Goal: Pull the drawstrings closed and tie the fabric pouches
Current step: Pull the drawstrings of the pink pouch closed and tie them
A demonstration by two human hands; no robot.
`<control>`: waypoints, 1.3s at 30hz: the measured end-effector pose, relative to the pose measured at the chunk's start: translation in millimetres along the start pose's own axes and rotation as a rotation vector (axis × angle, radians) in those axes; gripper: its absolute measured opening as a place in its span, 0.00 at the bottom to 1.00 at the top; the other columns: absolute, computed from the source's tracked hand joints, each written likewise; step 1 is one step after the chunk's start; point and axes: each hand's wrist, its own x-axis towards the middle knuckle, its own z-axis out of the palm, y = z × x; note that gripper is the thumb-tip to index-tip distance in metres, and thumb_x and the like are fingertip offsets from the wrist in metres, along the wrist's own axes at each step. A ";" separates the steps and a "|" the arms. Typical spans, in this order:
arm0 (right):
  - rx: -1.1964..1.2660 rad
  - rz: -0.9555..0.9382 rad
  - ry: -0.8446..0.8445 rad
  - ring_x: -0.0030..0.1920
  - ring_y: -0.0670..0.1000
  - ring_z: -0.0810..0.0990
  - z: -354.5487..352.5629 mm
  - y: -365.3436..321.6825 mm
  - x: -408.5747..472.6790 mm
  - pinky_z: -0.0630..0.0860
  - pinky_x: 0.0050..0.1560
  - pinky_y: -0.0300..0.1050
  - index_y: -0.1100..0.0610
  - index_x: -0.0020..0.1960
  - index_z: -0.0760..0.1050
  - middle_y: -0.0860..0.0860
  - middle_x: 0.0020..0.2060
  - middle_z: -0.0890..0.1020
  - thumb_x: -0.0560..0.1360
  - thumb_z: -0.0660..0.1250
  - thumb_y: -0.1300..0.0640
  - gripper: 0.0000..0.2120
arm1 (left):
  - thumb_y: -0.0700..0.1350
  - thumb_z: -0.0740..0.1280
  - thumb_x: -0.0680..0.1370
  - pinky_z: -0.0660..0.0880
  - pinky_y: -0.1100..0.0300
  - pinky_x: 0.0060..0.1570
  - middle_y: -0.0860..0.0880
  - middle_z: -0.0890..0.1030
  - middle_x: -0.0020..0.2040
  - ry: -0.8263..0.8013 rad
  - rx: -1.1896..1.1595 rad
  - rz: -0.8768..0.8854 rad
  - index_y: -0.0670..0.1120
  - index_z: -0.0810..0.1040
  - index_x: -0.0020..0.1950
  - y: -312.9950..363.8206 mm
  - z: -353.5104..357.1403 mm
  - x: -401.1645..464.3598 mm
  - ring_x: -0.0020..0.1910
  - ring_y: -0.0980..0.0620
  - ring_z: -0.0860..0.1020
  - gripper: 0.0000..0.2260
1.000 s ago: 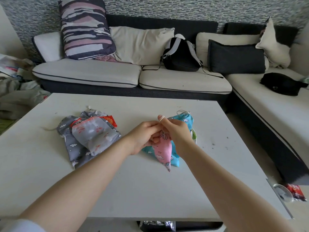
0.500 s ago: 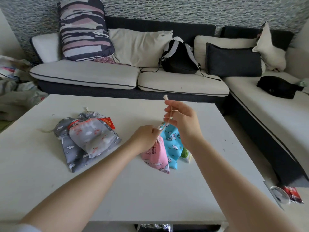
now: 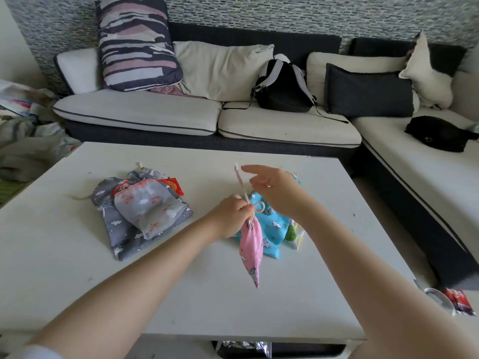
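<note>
A pink pouch (image 3: 251, 244) hangs above the white table (image 3: 181, 294), its neck gathered tight. My left hand (image 3: 229, 216) pinches that neck. The pale drawstring (image 3: 241, 186) runs up from the neck, with a small loop beside it. My right hand (image 3: 274, 189) hovers just right of the string, fingers spread and blurred; whether it touches the string I cannot tell. A blue pouch (image 3: 272, 229) and a green-patterned pouch (image 3: 294, 235) lie under the hands. To the left lies a grey pouch (image 3: 121, 229) with a pale grey pouch (image 3: 150, 208) on top.
A red packet (image 3: 173, 185) peeks from behind the grey pile. A sofa with cushions and a black backpack (image 3: 283, 86) runs behind the table. A black bag (image 3: 438, 133) lies on the right seat. Small litter (image 3: 456, 300) sits on the floor at right.
The pink pouch has been lifted off the table and its neck drawn closed. My right hand pulled the string upward, then spread its fingers beside it.
</note>
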 end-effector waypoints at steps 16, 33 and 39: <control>-0.022 -0.008 0.084 0.34 0.37 0.75 23.5 26.1 -13.7 0.67 0.37 0.21 0.52 0.46 0.77 0.40 0.34 0.78 0.72 0.65 0.61 0.05 | 0.45 0.61 0.78 0.69 0.60 0.39 0.50 0.77 0.35 0.103 -0.448 -0.104 0.43 0.77 0.37 -9.2 1.4 -1.8 0.36 0.52 0.73 0.12; -0.846 -0.413 0.221 0.29 0.53 0.77 20.2 24.3 -15.3 0.67 0.31 0.39 0.57 0.33 0.77 0.50 0.27 0.78 0.63 0.73 0.63 0.05 | 0.44 0.62 0.77 0.70 0.54 0.39 0.42 0.80 0.47 0.253 0.408 0.176 0.40 0.76 0.48 -6.0 -1.8 -4.3 0.45 0.41 0.77 0.08; -0.573 -0.404 0.140 0.33 0.50 0.76 23.2 28.9 -20.9 0.64 0.28 0.37 0.57 0.42 0.81 0.51 0.33 0.81 0.72 0.67 0.58 0.05 | 0.42 0.64 0.74 0.63 0.58 0.35 0.45 0.78 0.45 0.267 0.455 0.211 0.44 0.75 0.44 -9.3 -3.4 -9.0 0.44 0.43 0.76 0.02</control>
